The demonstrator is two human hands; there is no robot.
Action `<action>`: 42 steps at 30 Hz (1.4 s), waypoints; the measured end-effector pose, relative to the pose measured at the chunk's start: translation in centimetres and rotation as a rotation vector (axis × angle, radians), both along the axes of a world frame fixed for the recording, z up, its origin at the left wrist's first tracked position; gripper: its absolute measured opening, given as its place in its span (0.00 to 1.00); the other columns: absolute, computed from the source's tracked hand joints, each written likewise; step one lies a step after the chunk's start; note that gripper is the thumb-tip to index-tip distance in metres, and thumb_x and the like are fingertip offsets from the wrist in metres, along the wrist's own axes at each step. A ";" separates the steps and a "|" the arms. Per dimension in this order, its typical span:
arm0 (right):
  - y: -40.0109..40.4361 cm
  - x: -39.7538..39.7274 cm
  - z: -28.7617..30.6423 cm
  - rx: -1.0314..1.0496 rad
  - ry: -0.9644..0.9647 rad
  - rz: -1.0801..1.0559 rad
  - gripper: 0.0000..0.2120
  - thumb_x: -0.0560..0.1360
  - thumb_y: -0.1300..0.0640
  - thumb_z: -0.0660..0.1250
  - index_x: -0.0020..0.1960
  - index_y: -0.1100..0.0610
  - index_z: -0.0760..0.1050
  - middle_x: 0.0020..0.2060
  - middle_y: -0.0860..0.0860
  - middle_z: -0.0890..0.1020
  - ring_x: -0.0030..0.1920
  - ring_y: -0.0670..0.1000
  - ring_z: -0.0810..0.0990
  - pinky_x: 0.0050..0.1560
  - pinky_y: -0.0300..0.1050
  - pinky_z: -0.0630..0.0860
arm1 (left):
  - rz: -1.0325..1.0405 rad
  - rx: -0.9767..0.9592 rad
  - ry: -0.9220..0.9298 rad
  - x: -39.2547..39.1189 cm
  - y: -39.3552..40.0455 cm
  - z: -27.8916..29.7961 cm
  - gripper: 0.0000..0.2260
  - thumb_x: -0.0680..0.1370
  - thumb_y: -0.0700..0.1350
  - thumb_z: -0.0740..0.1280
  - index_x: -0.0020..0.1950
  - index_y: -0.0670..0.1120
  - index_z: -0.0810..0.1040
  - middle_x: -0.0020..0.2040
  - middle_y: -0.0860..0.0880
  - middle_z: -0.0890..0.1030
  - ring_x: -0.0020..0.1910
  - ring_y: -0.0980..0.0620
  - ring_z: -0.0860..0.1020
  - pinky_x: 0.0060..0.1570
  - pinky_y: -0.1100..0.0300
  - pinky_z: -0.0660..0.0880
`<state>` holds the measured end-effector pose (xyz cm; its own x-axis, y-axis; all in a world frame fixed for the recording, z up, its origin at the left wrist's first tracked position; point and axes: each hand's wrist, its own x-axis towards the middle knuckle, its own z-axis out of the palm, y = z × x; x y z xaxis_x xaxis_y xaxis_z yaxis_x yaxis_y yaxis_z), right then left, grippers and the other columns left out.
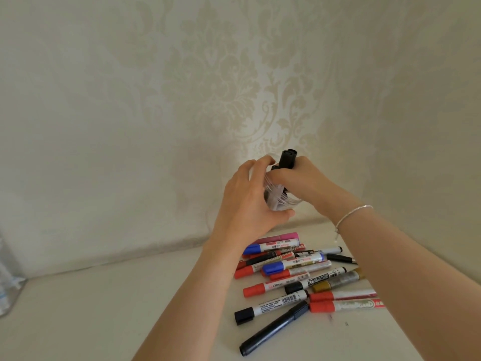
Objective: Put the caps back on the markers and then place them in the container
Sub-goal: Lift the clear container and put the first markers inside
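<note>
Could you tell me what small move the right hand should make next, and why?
Probably lower and release: the right hand holds black markers upright over the clear container, which the left hand steadies, and their capped ends stand above its rim.

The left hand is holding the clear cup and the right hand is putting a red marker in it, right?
Not quite. The head view shows the left hand holding the clear cup, but the marker in the right hand is black, not red. The red ones lie in the pile on the table.
</note>
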<state>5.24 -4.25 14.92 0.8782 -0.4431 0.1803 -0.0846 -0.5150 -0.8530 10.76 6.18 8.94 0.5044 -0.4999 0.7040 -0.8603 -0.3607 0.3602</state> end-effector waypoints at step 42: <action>-2.1 -1.3 0.6 -0.338 0.223 0.391 0.15 0.68 0.62 0.70 0.51 0.47 0.79 0.46 0.46 0.82 0.45 0.44 0.80 0.47 0.37 0.76 | -0.068 0.172 0.099 2.6 1.6 -2.2 0.44 0.63 0.60 0.77 0.70 0.63 0.53 0.70 0.59 0.63 0.64 0.60 0.69 0.58 0.65 0.67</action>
<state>3.94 -6.39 15.57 0.9985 -0.0268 0.0467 0.0078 -0.7861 -0.6181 13.40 7.74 6.78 0.5280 -0.6435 0.5542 -0.8481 -0.3663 0.3828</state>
